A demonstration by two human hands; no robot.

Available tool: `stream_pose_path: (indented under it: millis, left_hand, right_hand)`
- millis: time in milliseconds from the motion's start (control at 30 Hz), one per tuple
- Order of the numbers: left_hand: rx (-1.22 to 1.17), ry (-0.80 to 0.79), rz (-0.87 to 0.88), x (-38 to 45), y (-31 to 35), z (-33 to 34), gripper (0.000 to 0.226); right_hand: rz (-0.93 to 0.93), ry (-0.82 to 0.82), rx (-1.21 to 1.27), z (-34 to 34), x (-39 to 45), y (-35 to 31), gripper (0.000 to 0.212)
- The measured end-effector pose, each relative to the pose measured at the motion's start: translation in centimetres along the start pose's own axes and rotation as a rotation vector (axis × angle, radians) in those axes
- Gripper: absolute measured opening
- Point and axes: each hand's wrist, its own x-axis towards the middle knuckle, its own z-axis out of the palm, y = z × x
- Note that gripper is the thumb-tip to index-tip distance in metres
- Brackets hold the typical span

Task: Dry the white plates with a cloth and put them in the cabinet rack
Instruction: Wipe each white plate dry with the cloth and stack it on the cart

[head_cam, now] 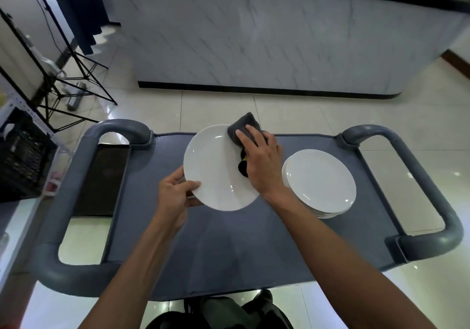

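Observation:
My left hand (175, 193) grips the near-left rim of a white plate (213, 173), thumb on top, holding it tilted above the grey cart top (229, 242). My right hand (259, 160) presses a dark grey cloth (244, 127) against the plate's upper right rim, fingers spread over the cloth. A bit of yellow shows under the palm. To the right, a stack of white plates (320, 183) lies flat on the cart.
The cart has thick grey handles at the left (63, 201) and right (432, 193). A marble-look counter (279, 43) stands beyond it on the tiled floor. A black crate (23, 158) and black stand legs (76, 79) are at the left.

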Motion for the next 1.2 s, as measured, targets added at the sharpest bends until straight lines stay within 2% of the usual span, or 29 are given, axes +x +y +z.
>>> stream_pose_path:
  millis: [167, 300, 433, 567, 767, 1000, 1200]
  left_hand:
    - [0.012, -0.042, -0.013, -0.5, 0.1, 0.4, 0.054]
    - [0.041, -0.089, 0.003, -0.8, 0.3, 0.6, 0.055]
    - [0.045, -0.072, 0.003, -0.9, 0.1, 0.6, 0.055]
    - [0.055, -0.074, 0.026, -0.8, 0.1, 0.1, 0.052]
    - [0.059, -0.065, 0.035, -0.8, 0.4, -0.1, 0.056]
    - [-0.016, 0.004, 0.018, -0.7, 0.4, 0.1, 0.055]
    - [-0.019, 0.043, 0.039, 0.2, 1.6, -0.4, 0.053]
  right_hand:
    - [-0.105, -0.032, 0.064, -0.2, 1.3, -1.4, 0.063]
    - [-0.215, -0.071, 0.138, -0.3, 0.9, -3.9, 0.069]
    - [-0.338, -0.077, 0.229, -0.2, -1.1, -6.2, 0.065]
    - [-0.377, -0.065, 0.300, 0.3, -2.6, -6.9, 0.064]
    - [-0.333, -0.063, 0.253, 0.4, -0.6, -6.1, 0.072]
    - [-0.100, -0.013, 0.161, -0.2, 2.7, -3.2, 0.069]
    - [0.069, 0.027, 0.176, -0.3, 1.8, -0.7, 0.065]
